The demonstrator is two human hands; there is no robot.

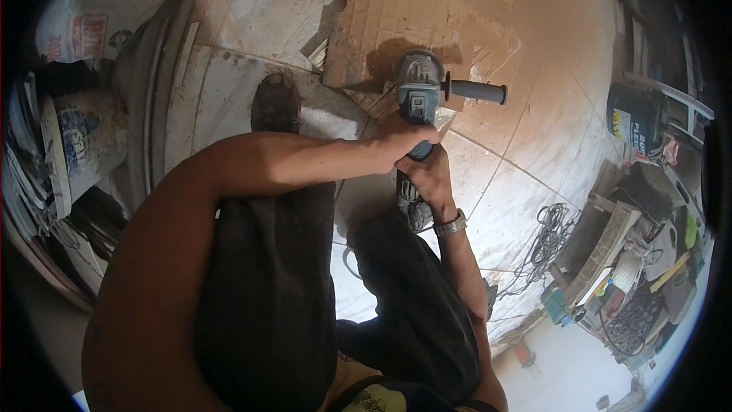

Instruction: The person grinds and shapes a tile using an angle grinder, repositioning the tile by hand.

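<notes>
Both my hands are closed around an angle grinder (418, 98), grey-blue and black. My left hand (400, 140) wraps its body from the left. Just behind it, my right hand (431, 174), below a wrist with a metal watch (450, 223), grips the rear end. The black side handle (476, 91) sticks out to the right, with no hand on it. Under and beyond the grinder's head lies a flat brown piece (381, 19) with a faint grid pattern and broken edges. The grinder's disc is hidden beneath its head.
Dust covers the tiled floor (534, 130). My shoe (276, 103) stands left of the grinder. On the right are a tangled cable (550, 236), a wooden box (606, 248) with tools and a dark container (637, 118). A dirty bucket (84, 141) and sack (114, 11) stand left.
</notes>
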